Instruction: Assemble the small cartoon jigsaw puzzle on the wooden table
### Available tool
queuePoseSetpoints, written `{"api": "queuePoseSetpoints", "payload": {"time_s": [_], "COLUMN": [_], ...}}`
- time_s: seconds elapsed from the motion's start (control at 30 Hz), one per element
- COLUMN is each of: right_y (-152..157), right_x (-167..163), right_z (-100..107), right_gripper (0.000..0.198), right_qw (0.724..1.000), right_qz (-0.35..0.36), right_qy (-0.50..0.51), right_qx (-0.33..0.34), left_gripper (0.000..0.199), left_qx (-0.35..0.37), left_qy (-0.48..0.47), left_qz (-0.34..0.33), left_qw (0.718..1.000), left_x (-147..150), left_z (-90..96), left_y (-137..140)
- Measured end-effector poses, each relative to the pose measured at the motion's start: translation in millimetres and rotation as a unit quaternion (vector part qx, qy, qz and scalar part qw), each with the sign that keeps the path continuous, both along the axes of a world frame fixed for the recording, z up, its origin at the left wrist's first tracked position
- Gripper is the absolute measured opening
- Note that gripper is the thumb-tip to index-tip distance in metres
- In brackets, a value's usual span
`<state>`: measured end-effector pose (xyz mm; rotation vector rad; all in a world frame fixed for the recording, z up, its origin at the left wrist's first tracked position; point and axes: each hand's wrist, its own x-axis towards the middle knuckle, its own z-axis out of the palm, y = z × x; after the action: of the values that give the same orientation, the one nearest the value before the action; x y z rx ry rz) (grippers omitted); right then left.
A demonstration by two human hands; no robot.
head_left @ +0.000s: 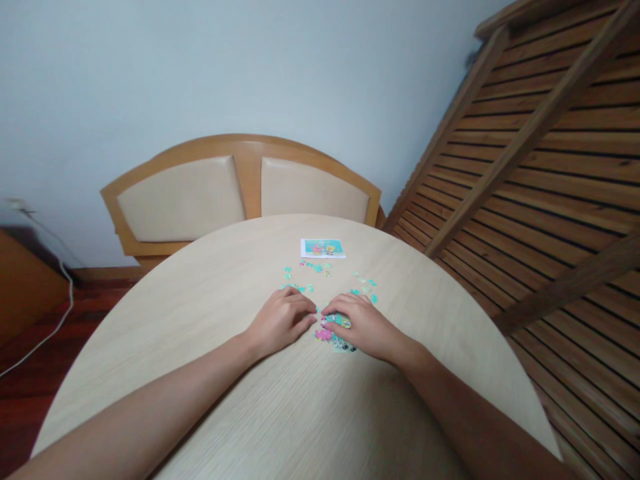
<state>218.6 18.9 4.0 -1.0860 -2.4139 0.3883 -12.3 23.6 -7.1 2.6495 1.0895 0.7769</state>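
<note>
While the left hand is resting beside the puzzle, grip unclear, the half-open right hand is overlapping it.

No text, label, brand, number or sign can be read. The card carries a printed picture, too small to show whether lettering stands on it; on the puzzle pieces, likewise, the print is too small to make out.
</note>
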Motion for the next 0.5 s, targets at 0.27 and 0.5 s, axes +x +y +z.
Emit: {"api": "queuePoseSetpoints", "payload": {"time_s": [0.27,0.5], "right_y": [1.2,0.5], "right_x": [8.2,6.5], "right_z": [1.8,2.4], "right_gripper": [0.014,0.013], "right_qw": [1.000,1.000], "right_qz": [-0.012,-0.007], "right_qy": [-0.011,-0.014], "right_qx": [-0.012,-0.009], "left_gripper": [0.025,0.024], "left_qx": [-0.007,0.030], "left_qy": [-0.028,0.021], "left_qz": [0.024,-0.026], "left_qw": [0.999,0.999], "left_x": [-3.4,-0.2], "left_z": [-5.5,1.8], "left_y": [1.0,-5.5]}}
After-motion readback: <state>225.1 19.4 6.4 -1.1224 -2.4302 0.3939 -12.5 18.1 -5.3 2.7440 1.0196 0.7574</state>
